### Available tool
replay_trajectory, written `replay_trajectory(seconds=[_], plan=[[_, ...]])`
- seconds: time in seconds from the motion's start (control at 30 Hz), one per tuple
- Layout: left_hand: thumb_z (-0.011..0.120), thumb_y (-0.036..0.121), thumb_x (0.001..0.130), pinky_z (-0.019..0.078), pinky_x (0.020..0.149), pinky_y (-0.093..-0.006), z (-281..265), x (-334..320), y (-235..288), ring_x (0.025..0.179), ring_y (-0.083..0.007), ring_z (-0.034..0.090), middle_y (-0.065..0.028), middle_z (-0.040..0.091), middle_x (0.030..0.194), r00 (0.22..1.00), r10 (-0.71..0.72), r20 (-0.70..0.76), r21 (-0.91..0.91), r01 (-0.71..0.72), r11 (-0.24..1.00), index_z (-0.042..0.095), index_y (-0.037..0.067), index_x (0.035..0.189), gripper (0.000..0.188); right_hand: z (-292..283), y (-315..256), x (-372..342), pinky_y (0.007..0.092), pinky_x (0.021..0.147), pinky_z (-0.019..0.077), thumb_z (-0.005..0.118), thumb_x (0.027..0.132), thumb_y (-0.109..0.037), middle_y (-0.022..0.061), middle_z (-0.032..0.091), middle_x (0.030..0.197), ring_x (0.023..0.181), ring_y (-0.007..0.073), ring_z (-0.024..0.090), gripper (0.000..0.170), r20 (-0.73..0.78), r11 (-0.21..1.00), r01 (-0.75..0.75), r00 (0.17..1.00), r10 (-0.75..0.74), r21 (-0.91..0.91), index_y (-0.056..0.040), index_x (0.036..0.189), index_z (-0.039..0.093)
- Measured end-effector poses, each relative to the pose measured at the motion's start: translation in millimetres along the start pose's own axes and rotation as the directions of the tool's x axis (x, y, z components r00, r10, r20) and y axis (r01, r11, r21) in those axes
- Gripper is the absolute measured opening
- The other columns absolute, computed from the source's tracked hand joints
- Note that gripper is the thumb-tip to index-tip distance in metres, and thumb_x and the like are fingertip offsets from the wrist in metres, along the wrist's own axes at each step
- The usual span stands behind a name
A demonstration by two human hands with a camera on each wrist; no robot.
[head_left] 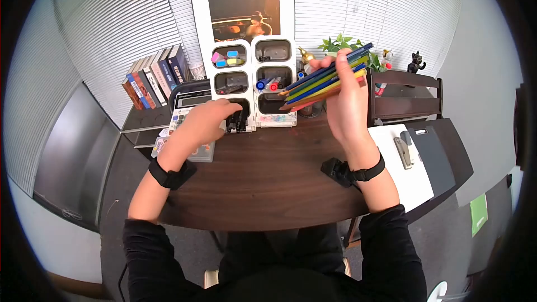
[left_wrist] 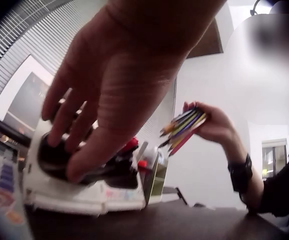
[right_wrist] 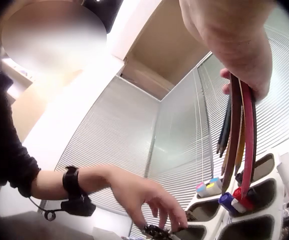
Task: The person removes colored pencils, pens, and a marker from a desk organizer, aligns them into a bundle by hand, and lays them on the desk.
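My left hand (head_left: 204, 124) is at the lower left compartment of the white organizer (head_left: 251, 86), its relaxed fingers over a bunch of black pens (head_left: 241, 121). The right wrist view shows that hand (right_wrist: 147, 195) with thumb and fingertips spread apart above the black pens (right_wrist: 157, 232); whether the fingertips touch them cannot be told. Raised to the right of the organizer, my right hand (head_left: 347, 98) grips a fanned bundle of colored pencils (head_left: 327, 83). In the left wrist view the pencils (left_wrist: 183, 127) slant down out of the right hand (left_wrist: 217, 125).
Highlighters (head_left: 227, 59) and blue and red markers (head_left: 274, 84) fill other compartments. Left of the organizer are a calculator (head_left: 193, 98), a sticker-covered box (head_left: 205, 153) and books (head_left: 158, 78). On the right are a plant (head_left: 342, 42), white paper (head_left: 417, 182) and a stapler (head_left: 403, 152).
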State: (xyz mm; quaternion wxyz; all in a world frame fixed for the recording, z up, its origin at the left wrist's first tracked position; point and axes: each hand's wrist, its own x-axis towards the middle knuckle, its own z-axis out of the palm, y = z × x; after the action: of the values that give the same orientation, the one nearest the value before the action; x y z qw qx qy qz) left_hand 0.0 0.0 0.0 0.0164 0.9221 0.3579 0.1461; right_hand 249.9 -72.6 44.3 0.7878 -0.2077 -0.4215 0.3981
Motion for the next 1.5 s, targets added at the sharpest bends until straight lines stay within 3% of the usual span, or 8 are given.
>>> replay_trajectory(seconds=[0.17,0.23,0.37,0.7,0.83,1.2,1.33,1.5], plan=[[0.075,0.005,0.063,0.0469,0.082,-0.0377,37.0,4.4,-8.7,0.103,-0.028,0.054,-0.0075,0.056,0.111,0.911,0.357,-0.209,0.163,-0.328,0.931,0.057,0.012,0.112,0.053,-26.9,5.4,15.4,0.0325,0.077,0.0441,0.048,0.096,-0.019,0.0007,0.05,0.078,0.077,0.0155,0.053,0.008,-0.113,0.966,-0.136,0.98,0.164,0.219,-0.0116,0.093,0.048],[0.075,0.007,0.066,0.0476,0.081,-0.0376,49.7,7.5,-12.9,0.1,-0.0278,0.056,-0.0064,0.059,0.105,0.9,0.36,-0.246,0.127,-0.338,0.933,0.06,0.011,0.101,0.039,-34.3,10.9,20.4,0.0325,0.075,0.0438,0.047,0.096,-0.019,0.0008,0.05,0.078,0.075,0.0151,0.051,0.008,-0.127,0.878,-0.332,0.91,0.394,0.346,-0.0119,0.093,0.048],[0.072,0.008,0.073,0.0474,0.082,-0.0365,58.5,11.8,-12.8,0.099,-0.0279,0.057,-0.0064,0.062,0.1,0.869,0.369,-0.331,-0.023,-0.398,0.917,0.058,0.008,0.086,0.019,-25.9,15.4,15.1,0.0318,0.074,0.0437,0.044,0.097,-0.021,0.0004,0.049,0.077,0.074,0.0145,0.05,0.01,-0.181,0.855,-0.337,0.884,0.432,0.395,-0.0116,0.098,0.047],[0.053,-0.001,0.088,0.0418,0.092,-0.0353,71.8,12.0,-7.8,0.115,-0.0279,0.052,-0.0094,0.061,0.102,0.924,-0.035,-0.381,-0.437,-0.146,0.887,0.052,0.003,0.095,0.008,-30.2,28.3,14.3,0.032,0.074,0.0458,0.047,0.096,-0.019,0.0016,0.05,0.08,0.077,0.0162,0.052,0.011,-0.178,0.816,-0.385,0.85,0.495,0.432,-0.0116,0.104,0.046],[0.051,-0.001,0.09,0.0415,0.092,-0.035,65.9,9.1,-0.1,0.114,-0.0276,0.052,-0.0093,0.06,0.098,0.903,0.003,-0.429,-0.412,-0.199,0.889,0.051,0.003,0.096,0.007,-30.0,28.7,15.1,0.0323,0.075,0.046,0.048,0.095,-0.019,0.0014,0.05,0.079,0.076,0.016,0.052,0.011,-0.189,0.816,-0.369,0.852,0.488,0.445,-0.0117,0.104,0.047],[0.051,0.01,0.094,0.0449,0.071,-0.0262,58.7,13.9,14.9,0.077,-0.0137,0.056,-0.0075,0.057,0.083,0.762,-0.179,-0.622,-0.572,-0.287,0.768,0.046,0.002,0.101,0.011,-29.1,30.3,13.6,0.0356,0.078,0.0467,0.046,0.096,-0.024,0.0024,0.051,0.078,0.076,0.019,0.053,0.015,-0.213,0.827,-0.384,0.841,0.497,0.411,-0.0091,0.092,0.045],[0.046,0.01,0.096,0.0429,0.072,-0.0249,53.5,10.3,25.9,0.075,-0.0117,0.05,-0.0055,0.051,0.082,0.765,-0.193,-0.614,-0.59,-0.283,0.756,0.043,0.002,0.099,0.009,-28.4,27.3,12.3,0.0349,0.078,0.0464,0.046,0.096,-0.023,0.0021,0.051,0.078,0.076,0.0185,0.054,0.014,-0.197,0.831,-0.384,0.85,0.489,0.403,-0.0101,0.093,0.045],[0.049,0.012,0.095,0.0418,0.064,-0.0231,36.5,6.2,33.8,0.069,-0.009,0.049,-0.0026,0.051,0.078,0.653,-0.175,-0.737,-0.5,-0.352,0.791,0.046,0.003,0.101,0.011,-27.6,28.0,10.1,0.0345,0.077,0.0462,0.046,0.096,-0.023,0.001,0.051,0.078,0.075,0.0169,0.053,0.011,-0.18,0.824,-0.388,0.852,0.491,0.412,-0.0118,0.095,0.044]])
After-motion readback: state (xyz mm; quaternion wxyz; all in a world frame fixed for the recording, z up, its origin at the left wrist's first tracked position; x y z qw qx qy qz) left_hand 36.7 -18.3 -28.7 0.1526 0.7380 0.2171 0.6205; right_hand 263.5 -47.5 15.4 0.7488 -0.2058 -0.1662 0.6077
